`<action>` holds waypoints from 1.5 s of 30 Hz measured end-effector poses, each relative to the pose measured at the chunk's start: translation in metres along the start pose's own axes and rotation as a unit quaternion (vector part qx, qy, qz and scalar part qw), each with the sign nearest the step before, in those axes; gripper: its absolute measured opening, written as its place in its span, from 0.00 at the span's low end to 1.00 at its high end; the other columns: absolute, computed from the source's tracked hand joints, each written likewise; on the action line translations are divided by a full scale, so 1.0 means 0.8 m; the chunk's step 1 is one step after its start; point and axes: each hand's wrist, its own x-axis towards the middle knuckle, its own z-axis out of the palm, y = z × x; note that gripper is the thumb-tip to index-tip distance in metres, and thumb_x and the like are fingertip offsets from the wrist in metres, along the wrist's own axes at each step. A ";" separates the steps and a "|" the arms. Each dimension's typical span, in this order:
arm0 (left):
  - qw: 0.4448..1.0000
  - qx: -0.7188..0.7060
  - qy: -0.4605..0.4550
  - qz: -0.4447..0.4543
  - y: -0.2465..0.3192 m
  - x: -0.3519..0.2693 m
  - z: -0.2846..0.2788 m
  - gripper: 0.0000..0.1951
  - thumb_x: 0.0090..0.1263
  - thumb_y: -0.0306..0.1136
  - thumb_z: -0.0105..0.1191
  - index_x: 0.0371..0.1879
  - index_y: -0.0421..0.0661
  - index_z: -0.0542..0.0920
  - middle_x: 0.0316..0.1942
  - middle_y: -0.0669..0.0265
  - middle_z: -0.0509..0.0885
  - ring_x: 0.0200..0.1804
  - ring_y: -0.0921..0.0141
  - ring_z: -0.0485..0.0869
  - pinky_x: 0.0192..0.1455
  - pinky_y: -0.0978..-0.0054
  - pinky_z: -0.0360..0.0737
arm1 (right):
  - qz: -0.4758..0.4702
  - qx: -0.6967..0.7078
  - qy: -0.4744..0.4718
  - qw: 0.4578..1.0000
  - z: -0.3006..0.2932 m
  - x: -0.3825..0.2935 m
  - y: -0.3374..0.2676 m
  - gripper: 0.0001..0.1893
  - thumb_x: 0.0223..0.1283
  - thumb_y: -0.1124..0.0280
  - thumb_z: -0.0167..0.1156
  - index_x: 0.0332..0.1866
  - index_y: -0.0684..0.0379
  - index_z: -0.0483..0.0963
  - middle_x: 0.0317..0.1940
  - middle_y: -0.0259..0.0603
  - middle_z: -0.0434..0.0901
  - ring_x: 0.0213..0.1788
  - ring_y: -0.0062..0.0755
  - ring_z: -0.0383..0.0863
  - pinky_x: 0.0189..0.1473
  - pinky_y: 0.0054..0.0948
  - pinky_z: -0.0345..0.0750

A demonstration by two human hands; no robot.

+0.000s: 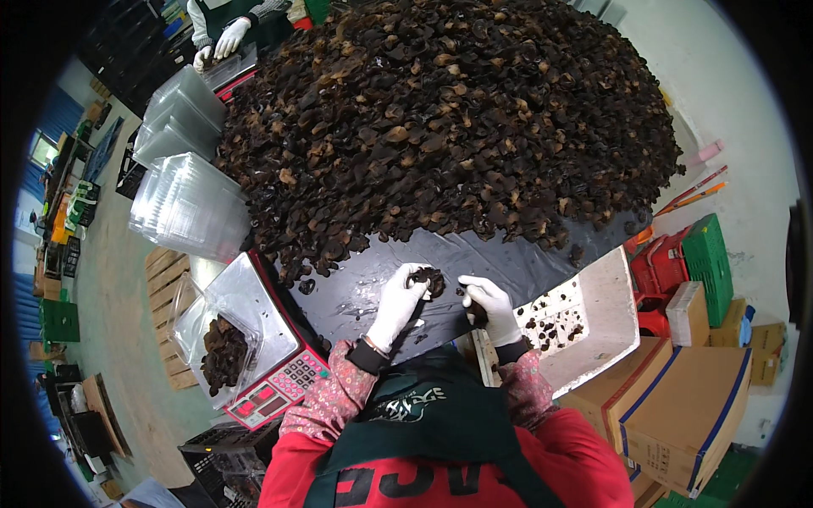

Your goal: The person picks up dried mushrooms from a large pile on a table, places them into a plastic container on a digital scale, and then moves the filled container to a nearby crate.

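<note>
White gloves cover both of my hands over the near edge of a table lined with black plastic sheeting (356,273). My left hand (397,308) grips a clump of dark wood ear fungus (430,280). Just to its right, my right hand (492,308) is curled around a dark brown piece of fungus (475,314), its index finger pointing toward the clump. Beyond them rises a large heap of wood ear fungus (457,127). At left, an open clear plastic clamshell box (248,355) with fungus inside sits on a digital scale (267,305).
Stacked clear plastic boxes (190,206) stand left of the heap. A white foam box (603,317) with fungus scraps is at right, beside cardboard cartons (686,406) and red crates (660,260). Another person's gloved hands (232,39) work at the far left.
</note>
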 end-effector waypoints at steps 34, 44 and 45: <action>0.994 -0.047 0.100 0.025 -0.022 -0.185 -0.111 0.12 0.78 0.26 0.46 0.52 0.42 0.82 0.36 0.67 0.86 0.34 0.78 0.82 0.38 0.81 0.79 | 0.054 -0.106 -0.197 0.973 0.181 0.018 -0.016 0.11 0.69 0.72 0.57 0.53 0.62 0.79 0.32 0.34 0.81 0.26 0.17 0.77 0.29 0.18 0.73; 0.776 -0.097 0.602 0.161 -0.010 -0.361 -0.227 0.13 0.80 0.25 0.41 0.53 0.37 0.80 0.36 0.64 0.85 0.35 0.78 0.82 0.40 0.81 0.79 | -0.087 -0.222 -0.416 0.877 0.465 0.009 0.010 0.10 0.70 0.74 0.56 0.51 0.64 0.79 0.35 0.31 0.80 0.33 0.15 0.76 0.38 0.18 0.71; 0.739 -0.113 0.639 0.181 -0.016 -0.374 -0.241 0.13 0.81 0.26 0.40 0.54 0.37 0.79 0.36 0.64 0.85 0.34 0.78 0.81 0.39 0.82 0.78 | -0.078 -0.179 -0.444 0.874 0.486 0.000 0.011 0.11 0.70 0.73 0.57 0.53 0.64 0.79 0.35 0.32 0.81 0.34 0.16 0.77 0.40 0.18 0.72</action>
